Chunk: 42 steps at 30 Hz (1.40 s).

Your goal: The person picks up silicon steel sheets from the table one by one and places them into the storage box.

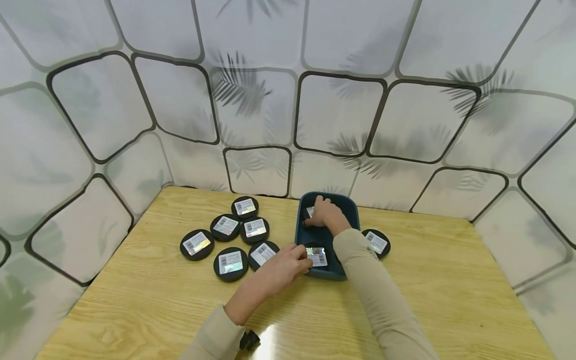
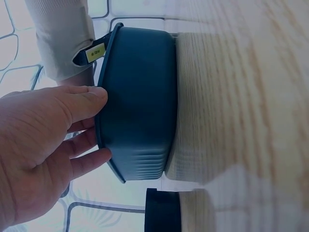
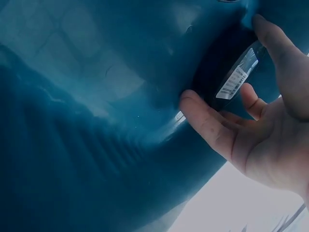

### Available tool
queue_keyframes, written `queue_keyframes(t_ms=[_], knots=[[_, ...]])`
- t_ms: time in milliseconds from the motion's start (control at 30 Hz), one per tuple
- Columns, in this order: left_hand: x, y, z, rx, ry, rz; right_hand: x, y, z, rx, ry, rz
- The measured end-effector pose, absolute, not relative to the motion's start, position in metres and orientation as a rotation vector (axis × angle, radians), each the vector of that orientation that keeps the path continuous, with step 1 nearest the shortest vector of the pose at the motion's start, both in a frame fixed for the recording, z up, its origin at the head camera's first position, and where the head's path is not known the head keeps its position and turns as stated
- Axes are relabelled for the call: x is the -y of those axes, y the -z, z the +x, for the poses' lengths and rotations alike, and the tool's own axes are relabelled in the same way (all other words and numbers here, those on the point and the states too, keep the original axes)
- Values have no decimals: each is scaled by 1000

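A dark blue plastic bin [image 1: 352, 209] stands on the table. Inside its far end my right hand [image 1: 325, 214] spans a black round disc [image 3: 224, 72] with a white barcode label, thumb on one side and fingers on the other. My left hand [image 2: 53, 140] grips the bin's rim near the left front corner, its fingertips partly hidden behind the rim. Close by those fingers, another labelled black disc [image 1: 317, 256] lies in the bin's near end. One more disc [image 1: 377, 243] sits just outside the bin to the right, partly covered by the right sleeve.
Several black discs [image 1: 231, 264] with white labels lie loosely grouped left of the bin on the wooden table [image 1: 148, 280]. A patterned fabric wall [image 1: 256, 110] rises behind the table. A small black object [image 1: 249, 340] shows beside the left cuff.
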<state>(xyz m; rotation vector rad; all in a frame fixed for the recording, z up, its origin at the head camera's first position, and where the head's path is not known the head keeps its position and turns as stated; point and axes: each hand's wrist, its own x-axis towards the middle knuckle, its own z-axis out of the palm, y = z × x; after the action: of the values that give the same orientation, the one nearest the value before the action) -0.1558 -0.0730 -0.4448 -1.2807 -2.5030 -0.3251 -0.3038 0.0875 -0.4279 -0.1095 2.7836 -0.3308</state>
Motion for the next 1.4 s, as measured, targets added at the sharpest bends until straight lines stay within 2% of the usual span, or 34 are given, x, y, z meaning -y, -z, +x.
queue_keyframes(t_ms=[267, 667, 900, 1200, 1400], knots=[[73, 446, -155, 2527, 361, -1279, -83, 422, -302, -2751, 233, -129], [72, 445, -156, 2530, 409, -1260, -85, 391, -295, -2698, 156, -196], [71, 445, -153, 2539, 405, -1249, -99, 365, -287, -2707, 277, -324], [71, 446, -152, 2573, 440, -1240, -136, 330, -242, -2805, 613, -380], [70, 446, -152, 2586, 482, -1218, -173, 334, -200, -2846, 850, -293]])
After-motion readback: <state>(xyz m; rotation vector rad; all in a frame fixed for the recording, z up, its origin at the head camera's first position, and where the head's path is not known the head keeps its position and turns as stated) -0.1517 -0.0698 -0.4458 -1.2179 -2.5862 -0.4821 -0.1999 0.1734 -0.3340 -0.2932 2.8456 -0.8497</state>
